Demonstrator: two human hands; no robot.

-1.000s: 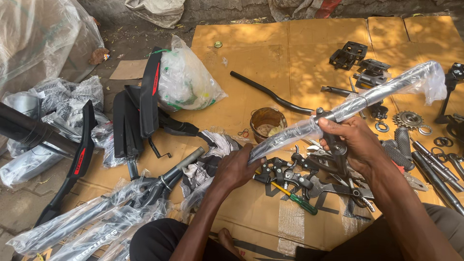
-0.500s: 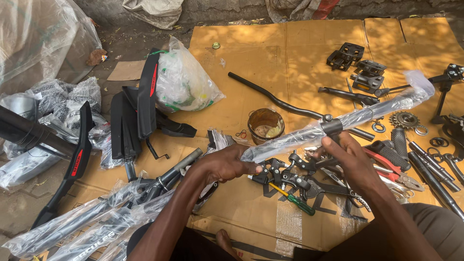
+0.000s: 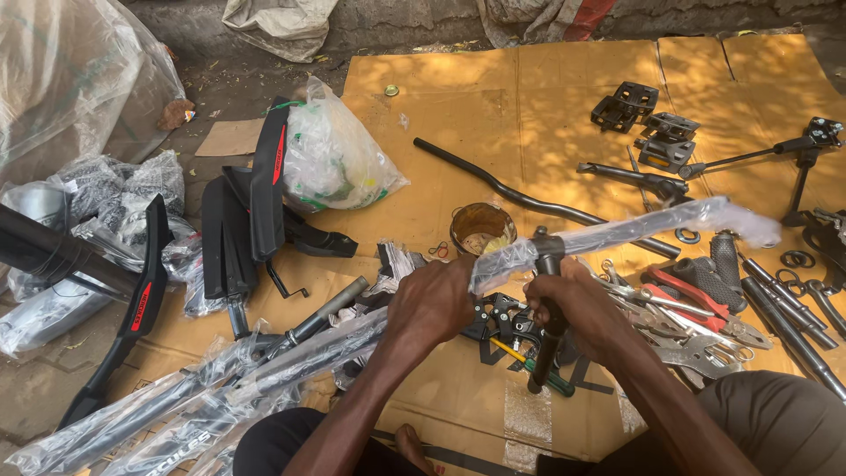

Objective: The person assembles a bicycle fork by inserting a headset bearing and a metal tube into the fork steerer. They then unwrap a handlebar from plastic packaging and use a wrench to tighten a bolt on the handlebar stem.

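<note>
The flattened cardboard sheet (image 3: 493, 115) served as the work floor, and everything else lay in relation to it. Off its left edge sat a heap of plastic-wrapped frame tubes (image 3: 176, 397) and black mudguards (image 3: 238, 220), with a knotted clear bag (image 3: 335, 159) resting on the sheet's left margin. Across the sheet's middle ran a bare black handlebar (image 3: 529, 198); toward its right edge lay pedals (image 3: 648, 119), pliers with red grips (image 3: 687, 295) and loose rings and bolts.

Above the sheet's near edge the person held a handlebar wrapped in clear plastic (image 3: 634, 231), raised clear of the cardboard and slanting up toward the right. The left hand (image 3: 434, 301) was closed over the plastic-covered left end of that bar. The right hand (image 3: 573, 304) was wrapped firmly around the black stem (image 3: 546, 326) hanging below the bar's clamp, its lower tip nearly reaching the sheet.

Risks, as a judgement: the film looked slick, so the left hand's hold could slide and let the bar twist in the clamp. The long right end swung over the small rusty tin (image 3: 481, 227) and the scattered hardware, and a sudden turn could knock the tin over or scatter small parts off the sheet into the dirt. The black bracket parts (image 3: 502, 316) just beneath the hands could also catch the stem's tip.
</note>
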